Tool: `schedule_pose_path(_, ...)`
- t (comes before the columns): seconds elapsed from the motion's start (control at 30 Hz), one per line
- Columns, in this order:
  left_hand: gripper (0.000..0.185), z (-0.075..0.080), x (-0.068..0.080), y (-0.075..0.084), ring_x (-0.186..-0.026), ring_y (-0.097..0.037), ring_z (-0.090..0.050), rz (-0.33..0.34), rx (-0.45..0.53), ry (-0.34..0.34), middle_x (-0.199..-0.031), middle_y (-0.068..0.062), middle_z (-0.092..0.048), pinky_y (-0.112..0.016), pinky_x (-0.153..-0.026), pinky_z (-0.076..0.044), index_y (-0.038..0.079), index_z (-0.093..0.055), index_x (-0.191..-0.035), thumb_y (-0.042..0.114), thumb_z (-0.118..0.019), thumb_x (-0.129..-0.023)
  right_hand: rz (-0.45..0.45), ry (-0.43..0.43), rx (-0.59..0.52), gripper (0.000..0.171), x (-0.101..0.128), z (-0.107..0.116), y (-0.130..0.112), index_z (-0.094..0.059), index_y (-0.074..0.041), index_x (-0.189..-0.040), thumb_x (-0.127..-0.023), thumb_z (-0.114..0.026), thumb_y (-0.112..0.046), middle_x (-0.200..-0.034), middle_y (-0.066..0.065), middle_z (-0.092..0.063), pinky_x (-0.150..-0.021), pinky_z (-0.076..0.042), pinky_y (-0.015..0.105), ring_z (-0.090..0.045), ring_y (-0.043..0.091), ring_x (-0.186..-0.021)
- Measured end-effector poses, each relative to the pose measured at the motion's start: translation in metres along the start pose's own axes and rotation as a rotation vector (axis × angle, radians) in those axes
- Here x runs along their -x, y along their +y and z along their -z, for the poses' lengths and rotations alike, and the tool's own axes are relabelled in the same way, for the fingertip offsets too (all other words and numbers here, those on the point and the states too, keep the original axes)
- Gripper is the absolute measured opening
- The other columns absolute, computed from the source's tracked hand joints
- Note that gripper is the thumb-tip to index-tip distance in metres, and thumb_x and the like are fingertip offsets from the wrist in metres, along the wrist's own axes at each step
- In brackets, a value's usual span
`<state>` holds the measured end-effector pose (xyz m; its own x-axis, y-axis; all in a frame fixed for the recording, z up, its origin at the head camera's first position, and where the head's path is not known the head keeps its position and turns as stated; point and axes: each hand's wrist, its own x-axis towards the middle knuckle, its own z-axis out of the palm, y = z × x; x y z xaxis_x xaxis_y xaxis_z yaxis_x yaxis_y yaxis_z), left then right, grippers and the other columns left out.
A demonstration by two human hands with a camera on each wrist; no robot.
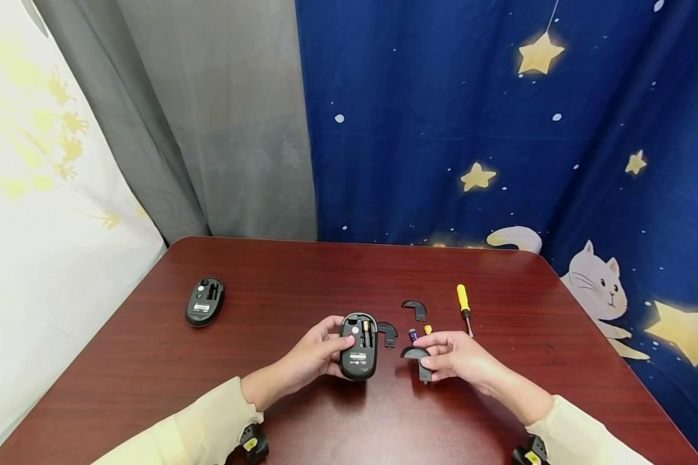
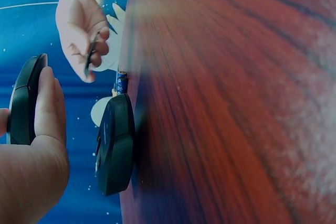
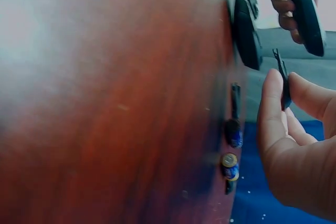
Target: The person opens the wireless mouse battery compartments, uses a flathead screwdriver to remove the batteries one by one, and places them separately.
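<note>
Left hand (image 1: 317, 354) grips the upturned mouse (image 1: 359, 345), battery bay showing, just above the tabletop (image 1: 302, 271). Right hand (image 1: 459, 358) fingers pinch the black battery cover (image 1: 417, 357) right beside it, loose batteries (image 1: 413, 334) just behind.

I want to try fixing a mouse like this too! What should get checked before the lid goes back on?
1. Mouse gripped by left hand, underside up: ok.
2. Battery seated in open bay: ok.
3. Battery cover pinched in right hand: ok.
4. Cover turned the right way for the bay: cannot tell.
5. Loose batteries and spare covers off to the side: ok.
</note>
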<state>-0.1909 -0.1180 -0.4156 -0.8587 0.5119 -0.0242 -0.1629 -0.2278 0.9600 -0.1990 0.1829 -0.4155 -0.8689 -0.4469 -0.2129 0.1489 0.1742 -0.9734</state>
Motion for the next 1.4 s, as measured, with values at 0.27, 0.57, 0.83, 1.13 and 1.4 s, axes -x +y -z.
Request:
schedule_pose_path(0.27, 0.037, 0.001, -0.001, -0.001, -0.085, -0.027, -0.069, 0.0, 0.005, -0.006, -0.106, -0.017, -0.064, -0.049, -0.072, -0.057, -0.003, -0.035, -0.126, 0.008, -0.055, -0.096, -0.034, -0.045, 0.047, 0.032, 0.006, -0.009, 0.012, -0.06, 0.013, -0.114, -0.084, -0.069, 0.005, -0.083, 0.01, -0.066, -0.064, -0.059, 0.033, -0.066, 0.016, -0.069)
schedule_pose_path(0.57, 0.036, 0.003, 0.0, -0.002, -0.086, -0.029, -0.069, -0.004, -0.005, 0.01, -0.109, -0.015, -0.061, -0.05, -0.072, -0.057, -0.003, -0.036, -0.125, 0.008, -0.055, -0.096, 0.026, 0.009, 0.155, 0.025, 0.006, -0.018, 0.018, -0.061, 0.013, -0.104, -0.081, -0.069, 0.01, -0.079, 0.011, -0.063, -0.065, -0.059, 0.04, -0.066, 0.02, -0.069)
schedule_pose_path(0.83, 0.036, 0.004, -0.001, -0.001, -0.086, -0.028, -0.069, -0.006, -0.01, 0.005, -0.109, -0.016, -0.061, -0.048, -0.072, -0.057, -0.002, -0.036, -0.125, 0.009, -0.055, -0.096, 0.064, 0.152, 0.373, 0.021, 0.005, -0.021, 0.018, -0.064, 0.004, -0.094, -0.078, -0.077, 0.0, -0.076, 0.006, -0.057, -0.052, -0.056, 0.032, -0.059, 0.016, -0.061)
schedule_pose_path(1.13, 0.035, 0.006, -0.002, -0.003, -0.086, -0.029, -0.069, -0.005, -0.006, 0.0, -0.11, -0.017, -0.061, -0.051, -0.072, -0.057, -0.001, -0.036, -0.125, 0.009, -0.054, -0.096, 0.063, 0.203, 0.43, 0.017, 0.006, -0.023, 0.017, -0.064, 0.001, -0.089, -0.077, -0.077, -0.001, -0.072, 0.004, -0.056, -0.046, -0.051, 0.029, -0.055, 0.015, -0.054)
schedule_pose_path(1.4, 0.036, 0.005, -0.002, -0.003, -0.086, -0.028, -0.069, 0.0, -0.01, 0.003, -0.109, -0.016, -0.061, -0.05, -0.072, -0.057, -0.002, -0.036, -0.125, 0.008, -0.054, -0.096, 0.046, 0.232, 0.441, 0.018, 0.006, -0.024, 0.017, -0.063, 0.002, -0.088, -0.078, -0.077, -0.002, -0.071, 0.004, -0.056, -0.046, -0.052, 0.03, -0.054, 0.014, -0.052)
